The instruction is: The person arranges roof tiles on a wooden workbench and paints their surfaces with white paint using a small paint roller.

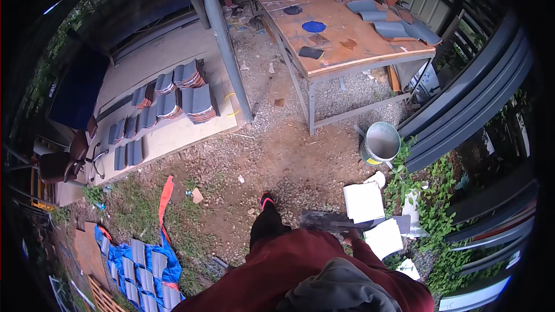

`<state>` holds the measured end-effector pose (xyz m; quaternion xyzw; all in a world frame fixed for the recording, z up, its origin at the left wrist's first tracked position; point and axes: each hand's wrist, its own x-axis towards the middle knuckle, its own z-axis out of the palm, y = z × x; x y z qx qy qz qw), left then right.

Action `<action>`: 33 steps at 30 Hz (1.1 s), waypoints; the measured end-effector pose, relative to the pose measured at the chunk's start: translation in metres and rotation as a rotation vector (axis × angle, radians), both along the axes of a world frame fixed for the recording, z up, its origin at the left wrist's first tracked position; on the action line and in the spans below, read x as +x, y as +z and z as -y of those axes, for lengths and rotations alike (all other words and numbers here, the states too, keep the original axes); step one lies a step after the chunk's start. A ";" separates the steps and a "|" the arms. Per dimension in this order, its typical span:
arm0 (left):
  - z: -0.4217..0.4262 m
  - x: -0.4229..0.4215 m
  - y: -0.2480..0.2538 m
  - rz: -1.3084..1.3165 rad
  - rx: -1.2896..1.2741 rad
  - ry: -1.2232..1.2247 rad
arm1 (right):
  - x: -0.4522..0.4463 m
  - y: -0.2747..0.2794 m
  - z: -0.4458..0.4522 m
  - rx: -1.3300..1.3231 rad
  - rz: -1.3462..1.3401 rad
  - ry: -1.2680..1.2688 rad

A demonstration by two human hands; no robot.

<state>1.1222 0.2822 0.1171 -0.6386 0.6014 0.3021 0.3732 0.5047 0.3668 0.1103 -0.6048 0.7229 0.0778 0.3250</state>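
Note:
My right hand (350,234) reaches down by a long dark grey strip (324,221) on the ground, beside white sheet-like pieces (384,238). Its fingers are too small and shadowed to show whether they grip anything. Next to the left side of my dark red top (289,254), a short grey piece (219,262) sticks out. What may be part of my left hand (230,268) is there, but its fingers are hidden. Another white piece (363,202) lies across the strip's far side.
A workbench (335,60) holds curved grey tiles (399,30) and a blue round patch (314,26). A bucket (381,142) stands right. Tile stacks (198,104) sit on a concrete slab (214,130) by a post (222,46). More tiles lie on a blue tarp (170,260).

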 end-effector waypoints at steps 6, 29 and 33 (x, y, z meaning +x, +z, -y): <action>0.316 -0.006 -0.002 -0.210 -0.413 0.080 | -0.022 -0.005 0.068 0.446 0.138 -0.176; 1.064 -0.408 0.113 -0.729 -0.666 -0.327 | -0.144 0.254 0.915 -1.092 0.175 -0.543; 1.162 -0.411 0.111 -0.477 -0.721 -0.092 | -0.174 0.288 0.988 -1.046 0.250 -0.531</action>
